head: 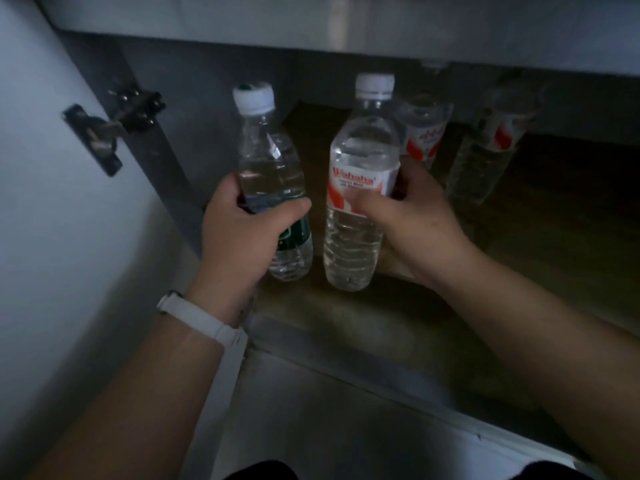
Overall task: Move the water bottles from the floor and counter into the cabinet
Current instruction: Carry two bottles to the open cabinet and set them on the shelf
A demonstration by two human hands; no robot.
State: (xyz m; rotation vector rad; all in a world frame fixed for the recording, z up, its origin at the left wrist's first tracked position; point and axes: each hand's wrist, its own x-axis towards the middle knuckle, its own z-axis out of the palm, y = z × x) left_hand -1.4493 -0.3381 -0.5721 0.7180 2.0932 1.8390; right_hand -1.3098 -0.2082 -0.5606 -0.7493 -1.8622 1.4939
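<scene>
- Clear plastic in each fist: the left hand (242,230) is wrapped round the middle of a green-labelled bottle (270,174), thumb across the front. The right hand (412,216) grips a red-labelled bottle (360,161) at its label, thumb in front and fingers behind.
- Both bottles are upright, side by side but apart, just over the near edge of the cabinet floor (536,237). I judge they are held at the waist so they can go down flat on their bases without tipping.
- A far bottle (424,133) and a blurred bottle (485,157) already stand deeper in and to the right, so the near left of the cabinet is the free spot for these two.
- The cabinet door (52,202) hangs open at the left on its hinge (114,126), out of the arms' way.
- In this dim light I cannot tell whether either base touches the cabinet floor yet.
- The overhang above cuts off the far bottle's top. No tabletop shows, nor any bottles waiting elsewhere.
</scene>
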